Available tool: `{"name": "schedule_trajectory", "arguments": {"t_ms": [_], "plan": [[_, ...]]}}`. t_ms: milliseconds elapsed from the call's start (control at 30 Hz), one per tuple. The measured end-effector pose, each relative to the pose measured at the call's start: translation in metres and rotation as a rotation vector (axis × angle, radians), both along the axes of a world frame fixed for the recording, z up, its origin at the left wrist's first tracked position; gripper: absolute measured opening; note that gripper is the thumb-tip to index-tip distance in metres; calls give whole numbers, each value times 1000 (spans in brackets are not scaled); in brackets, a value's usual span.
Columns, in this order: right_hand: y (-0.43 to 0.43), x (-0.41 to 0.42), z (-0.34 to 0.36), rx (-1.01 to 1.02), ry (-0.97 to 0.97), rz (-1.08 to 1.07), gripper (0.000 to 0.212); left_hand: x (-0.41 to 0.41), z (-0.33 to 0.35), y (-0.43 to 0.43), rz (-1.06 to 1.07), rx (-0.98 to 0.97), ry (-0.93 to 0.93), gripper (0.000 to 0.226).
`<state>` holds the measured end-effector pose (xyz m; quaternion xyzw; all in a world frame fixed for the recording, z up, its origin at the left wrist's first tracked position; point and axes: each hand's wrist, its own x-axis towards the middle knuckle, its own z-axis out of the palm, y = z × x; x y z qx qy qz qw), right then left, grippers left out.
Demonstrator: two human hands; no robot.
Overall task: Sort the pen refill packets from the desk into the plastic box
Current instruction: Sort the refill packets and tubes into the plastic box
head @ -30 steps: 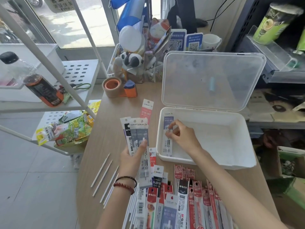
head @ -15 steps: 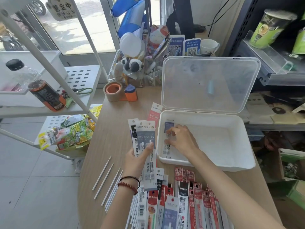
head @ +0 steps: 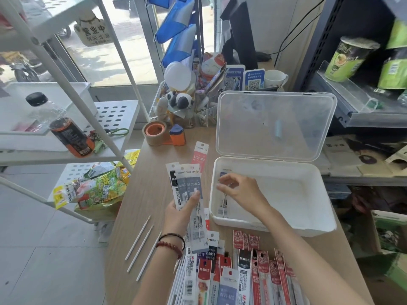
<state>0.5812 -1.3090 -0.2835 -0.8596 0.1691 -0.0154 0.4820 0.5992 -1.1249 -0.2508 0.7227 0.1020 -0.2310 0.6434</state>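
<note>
A white plastic box [head: 286, 231] stands open on the wooden desk, its clear lid [head: 275, 124] tilted back. One blue-grey refill packet [head: 224, 204] lies inside along the left wall. My right hand [head: 241, 191] hovers over that packet inside the box, fingers loosely curled and spread, not gripping it. My left hand [head: 181, 211] grips a fan of blue-grey and black refill packets [head: 187, 186] just left of the box. Several more packets [head: 231, 274], red, white and blue, lie piled at the desk's near edge. A single red packet [head: 199, 153] lies farther back.
Three loose white refills [head: 141, 243] lie near the desk's left edge. A tape roll [head: 154, 133], a small orange dispenser [head: 177, 135] and a clear organizer with toys [head: 180, 100] stand behind. A white rack with a bottle [head: 68, 133] and snack bags [head: 94, 186] is at the left.
My right hand has let go of the packet it laid in the box and lifted its fingers off it. My left hand still holds its fan of packets.
</note>
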Motion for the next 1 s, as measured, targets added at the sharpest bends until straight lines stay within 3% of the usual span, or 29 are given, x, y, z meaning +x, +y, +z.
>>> {"name": "schedule_trajectory", "arguments": {"t_ms": [167,367,533,867,1000], "plan": [[14,-12,35,157,-49,107,26,0,6,-5,19,0,-21,28],[32,-23,41,141,-6,159,42,-1,4,-9,31,30,-42,32],[44,-32,31,217,1,118,43,0,4,-13,23,42,-45,29],[29,-28,28,365,-54,3,31,0,0,-5,25,75,8,52],[11,-22,19,346,-98,-179,28,1,-3,3,31,60,21,37]]}}
